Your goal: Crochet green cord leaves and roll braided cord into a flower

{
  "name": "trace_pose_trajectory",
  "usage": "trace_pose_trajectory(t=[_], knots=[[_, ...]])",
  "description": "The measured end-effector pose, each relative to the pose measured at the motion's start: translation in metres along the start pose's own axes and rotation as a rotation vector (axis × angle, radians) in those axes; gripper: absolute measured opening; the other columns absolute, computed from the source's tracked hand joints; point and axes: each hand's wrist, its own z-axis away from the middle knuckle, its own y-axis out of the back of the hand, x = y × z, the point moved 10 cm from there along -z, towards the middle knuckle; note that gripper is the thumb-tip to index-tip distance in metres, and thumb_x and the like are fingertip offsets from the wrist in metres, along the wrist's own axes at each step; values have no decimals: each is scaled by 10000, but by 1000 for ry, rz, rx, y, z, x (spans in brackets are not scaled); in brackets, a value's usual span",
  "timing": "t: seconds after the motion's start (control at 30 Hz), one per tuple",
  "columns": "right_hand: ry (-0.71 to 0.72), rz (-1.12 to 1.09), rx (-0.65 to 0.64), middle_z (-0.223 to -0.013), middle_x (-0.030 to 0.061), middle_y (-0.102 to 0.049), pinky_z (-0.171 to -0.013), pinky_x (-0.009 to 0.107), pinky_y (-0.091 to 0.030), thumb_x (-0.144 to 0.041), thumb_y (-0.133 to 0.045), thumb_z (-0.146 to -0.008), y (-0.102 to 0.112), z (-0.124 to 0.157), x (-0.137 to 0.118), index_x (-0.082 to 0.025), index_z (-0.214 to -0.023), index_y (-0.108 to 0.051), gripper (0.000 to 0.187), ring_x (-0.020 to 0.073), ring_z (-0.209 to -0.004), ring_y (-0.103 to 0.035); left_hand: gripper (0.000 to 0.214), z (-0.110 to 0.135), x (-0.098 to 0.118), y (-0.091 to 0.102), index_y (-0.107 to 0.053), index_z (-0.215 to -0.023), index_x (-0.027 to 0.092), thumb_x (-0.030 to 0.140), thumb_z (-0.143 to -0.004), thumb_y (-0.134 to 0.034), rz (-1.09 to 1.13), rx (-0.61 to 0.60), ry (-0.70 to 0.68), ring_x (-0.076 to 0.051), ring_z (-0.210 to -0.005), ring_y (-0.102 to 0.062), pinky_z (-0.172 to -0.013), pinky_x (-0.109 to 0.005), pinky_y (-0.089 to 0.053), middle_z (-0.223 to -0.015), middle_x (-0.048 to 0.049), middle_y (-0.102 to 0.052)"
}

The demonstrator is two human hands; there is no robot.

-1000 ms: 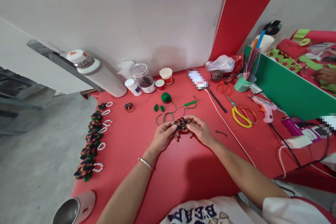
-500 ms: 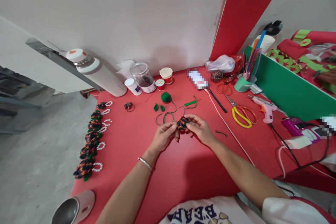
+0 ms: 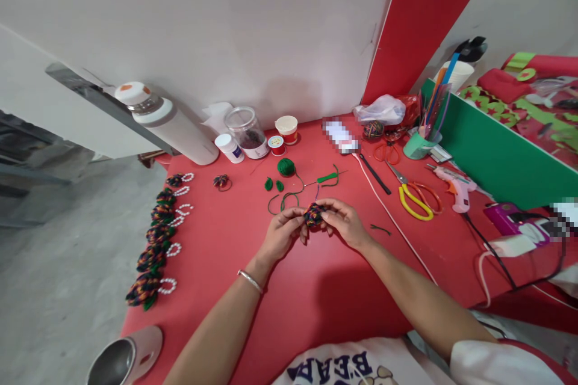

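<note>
Both my hands meet over the middle of the red table (image 3: 316, 301), pinching a small multicoloured yarn flower (image 3: 313, 215). My left hand (image 3: 282, 234) grips its left side with fingertips closed; a metal bangle sits on that wrist. My right hand (image 3: 345, 222) holds its right side, fingers curled round it. Just beyond lie a green yarn ball (image 3: 286, 166), two green leaves (image 3: 273, 184) and a loose green strand (image 3: 289, 197).
Several finished yarn flowers with pearl loops (image 3: 158, 234) line the table's left edge. A white flask (image 3: 169, 126), jars and cups stand at the back. Yellow scissors (image 3: 413, 198), a pink glue gun (image 3: 456, 185), cables and a green divider (image 3: 497, 156) fill the right. A steel cup (image 3: 121, 358) stands near left.
My hands keep hold of the flower and have barely shifted; the fingers have turned it slightly.
</note>
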Motion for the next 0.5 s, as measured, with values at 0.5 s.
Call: trace_pose_trajectory(t=[0.5], knots=[[22,3,-38,-1008,25,-612,-585,214,-511,-248,-721,-790,-7,2,0,-275,-1305,-593,531,109,-734,-574,375,-1,6,4,-586,-964,158,329,-735,-828,48,45,-50,-95,-366,-542,-346,-246,-515,-646,49,-613]])
